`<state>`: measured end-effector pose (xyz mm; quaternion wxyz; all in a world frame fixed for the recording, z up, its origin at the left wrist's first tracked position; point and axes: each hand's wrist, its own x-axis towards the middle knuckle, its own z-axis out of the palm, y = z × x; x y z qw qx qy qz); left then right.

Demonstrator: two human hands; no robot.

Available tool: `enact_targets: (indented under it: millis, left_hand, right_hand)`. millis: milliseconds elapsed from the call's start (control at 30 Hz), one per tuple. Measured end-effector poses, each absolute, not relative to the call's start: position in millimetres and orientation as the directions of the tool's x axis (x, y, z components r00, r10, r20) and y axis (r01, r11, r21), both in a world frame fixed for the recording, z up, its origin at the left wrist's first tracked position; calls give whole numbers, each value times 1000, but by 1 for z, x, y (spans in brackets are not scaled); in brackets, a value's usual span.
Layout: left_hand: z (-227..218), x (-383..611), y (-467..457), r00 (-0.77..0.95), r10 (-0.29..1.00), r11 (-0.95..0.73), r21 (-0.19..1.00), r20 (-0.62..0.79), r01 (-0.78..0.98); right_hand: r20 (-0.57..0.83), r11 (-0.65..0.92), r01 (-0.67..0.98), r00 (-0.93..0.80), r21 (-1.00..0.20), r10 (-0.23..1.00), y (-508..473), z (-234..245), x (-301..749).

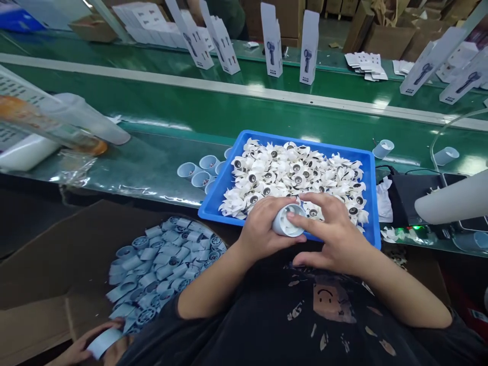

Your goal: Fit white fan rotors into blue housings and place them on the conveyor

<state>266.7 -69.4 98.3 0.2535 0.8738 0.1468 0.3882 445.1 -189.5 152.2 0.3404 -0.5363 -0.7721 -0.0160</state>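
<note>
My left hand (260,226) is wrapped around a light blue fan housing (279,226), a short round cup with its open end tilted up toward me. Inside it sits a white fan impeller (288,222). The index finger of my right hand (332,235) touches the impeller at the cup's mouth, while its other fingers are spread apart. Just behind both hands lies a blue tray (375,203) heaped with white impellers (297,168), many showing a dark round hub.
Several blue housings (187,171) stand left of the tray. A carton (34,305) of loose housings (163,269) is lower left, where another person's hands (82,345) hold one. Printed boxes (308,48) stand beyond the green conveyor (171,109). A white cylinder (453,198) juts in at right.
</note>
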Motion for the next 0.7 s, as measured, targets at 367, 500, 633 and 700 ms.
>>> enact_targets:
  millis: [367, 500, 633, 700]
  left_hand:
    - [167, 388, 37, 729, 612, -729, 576, 307, 370]
    - [162, 474, 70, 767, 641, -694, 437, 12, 573]
    - [148, 503, 84, 813, 541, -732, 356, -215, 581]
    - [151, 498, 89, 818, 512, -743, 344, -262, 575]
  right_hand:
    - [762, 557, 703, -34, -441, 647, -233, 129, 468]
    - [789, 630, 690, -139, -356, 598, -240, 125, 459]
    - [761, 552, 738, -81, -389, 644, -253, 127, 462]
    - [742, 540, 744, -90, -393, 664, -264, 127, 466]
